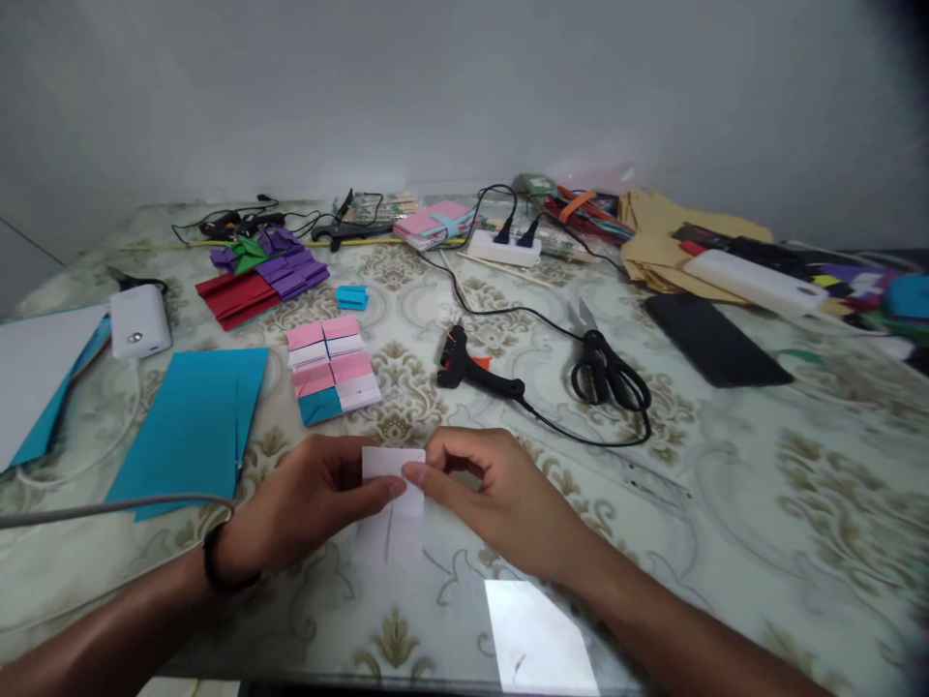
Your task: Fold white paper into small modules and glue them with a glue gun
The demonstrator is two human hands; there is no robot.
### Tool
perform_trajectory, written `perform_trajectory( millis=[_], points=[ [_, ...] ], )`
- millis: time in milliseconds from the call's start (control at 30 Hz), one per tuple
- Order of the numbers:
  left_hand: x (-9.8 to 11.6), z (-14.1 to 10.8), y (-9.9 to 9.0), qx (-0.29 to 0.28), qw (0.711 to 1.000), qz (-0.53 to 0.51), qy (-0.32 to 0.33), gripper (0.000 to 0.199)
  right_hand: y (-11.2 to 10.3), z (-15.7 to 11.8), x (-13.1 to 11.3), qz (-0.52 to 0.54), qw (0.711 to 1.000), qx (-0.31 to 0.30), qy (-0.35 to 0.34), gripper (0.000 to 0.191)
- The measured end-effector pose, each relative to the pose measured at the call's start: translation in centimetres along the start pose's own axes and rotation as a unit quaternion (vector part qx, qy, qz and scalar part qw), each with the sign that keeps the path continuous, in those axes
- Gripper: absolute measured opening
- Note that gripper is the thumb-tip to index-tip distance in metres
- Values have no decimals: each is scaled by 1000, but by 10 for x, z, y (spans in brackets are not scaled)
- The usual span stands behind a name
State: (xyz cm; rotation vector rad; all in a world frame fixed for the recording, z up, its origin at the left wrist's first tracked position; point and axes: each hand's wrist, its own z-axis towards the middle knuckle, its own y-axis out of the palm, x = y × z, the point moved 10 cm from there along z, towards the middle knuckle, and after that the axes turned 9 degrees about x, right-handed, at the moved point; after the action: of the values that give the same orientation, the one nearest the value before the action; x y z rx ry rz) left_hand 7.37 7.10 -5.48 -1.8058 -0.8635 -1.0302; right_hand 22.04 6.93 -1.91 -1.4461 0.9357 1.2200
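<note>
A small piece of white paper (393, 462) is held upright between both hands above the near part of the table. My left hand (309, 503), with a dark band at the wrist, pinches its left side, the thumb lying across the front. At the top right corner, my right hand (494, 484) grips the same paper between thumb and fingertips. Just beyond the hands lie folded pink, white and blue paper pieces (332, 368) in a block. Left of them are flat blue paper sheets (193, 426). A black glue gun (475, 368) rests past my right hand.
Black-handled scissors (606, 373) and a dark phone (715, 339) lie to the right. A clear ruler (653, 484) is nearer. Red folded paper (236, 295), a white power strip (504, 247) and brown paper (682, 232) stand further back. Cables cross the table; a white device (139, 319) sits left.
</note>
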Motion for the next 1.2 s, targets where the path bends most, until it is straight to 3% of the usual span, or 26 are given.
perform_trajectory(
  millis=[267, 500, 667, 900, 1067, 1200],
  points=[
    [4, -5, 7, -40, 999, -20, -12, 42, 0, -2, -13, -30, 998, -2, -57, 43],
    [8, -10, 15, -92, 992, -78, -42, 36, 5, -4, -12, -15, 998, -26, -55, 41],
    [10, -12, 17, -140, 990, -16, -24, 38, 11, -6, -10, -19, 998, -44, -47, 44],
    [11, -6, 11, -90, 993, -82, -10, 43, 10, -4, -3, 3, 999, -52, -16, 36],
    [15, -5, 9, -69, 996, -53, 10, 43, 5, -3, -8, -35, 998, -21, -41, 38],
    [20, -2, -2, -17, 999, -6, 39, 41, 8, -4, -2, -48, 997, -56, -18, 34]
  ],
)
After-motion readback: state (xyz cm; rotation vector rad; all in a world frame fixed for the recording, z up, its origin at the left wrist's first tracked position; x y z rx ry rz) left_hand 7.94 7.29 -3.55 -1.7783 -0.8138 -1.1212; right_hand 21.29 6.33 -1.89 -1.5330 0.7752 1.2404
